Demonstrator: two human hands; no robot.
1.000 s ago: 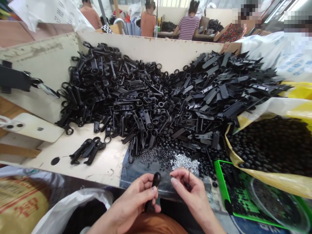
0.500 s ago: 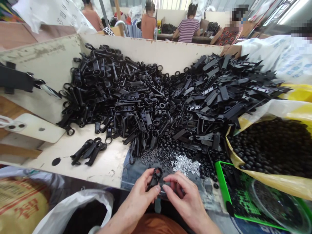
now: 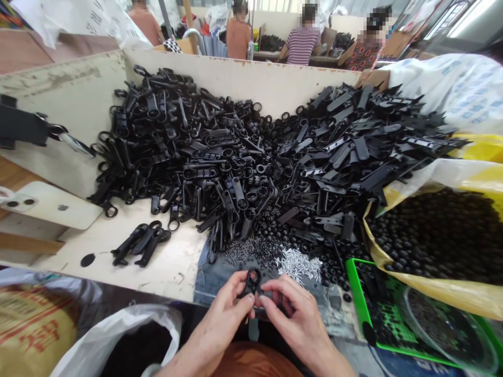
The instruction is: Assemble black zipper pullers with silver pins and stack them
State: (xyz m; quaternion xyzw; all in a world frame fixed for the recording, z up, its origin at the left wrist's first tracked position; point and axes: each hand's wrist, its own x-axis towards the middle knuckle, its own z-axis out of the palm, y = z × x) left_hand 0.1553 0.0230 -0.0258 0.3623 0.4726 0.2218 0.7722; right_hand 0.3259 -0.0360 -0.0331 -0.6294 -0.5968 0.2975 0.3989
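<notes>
My left hand (image 3: 231, 309) is closed around a black plastic part with a ring-shaped end (image 3: 252, 277), its ring pointing up and away from me. Close on its right, my right hand (image 3: 293, 309) has thumb and index finger pinched together by the part's edge. Whatever sits in that pinch is too small to make out. Just beyond both hands lie a heap of short silver pins (image 3: 299, 266) and a patch of tiny dark pieces (image 3: 245, 251) on a dark mat (image 3: 208, 288).
Ringed black parts (image 3: 168, 141) and flat black parts (image 3: 346, 125) form big piles. Several ringed pieces (image 3: 141, 243) lie at left beside a phone (image 3: 63, 207). A green tray (image 3: 356, 293), a yellow bag of black beads (image 3: 436, 235) and a white sack (image 3: 98, 335) flank me. Several people sit beyond.
My right hand has come slightly left, bringing its fingertips up to the black part. The left hand still holds that part, turned a little. The view has shifted slightly.
</notes>
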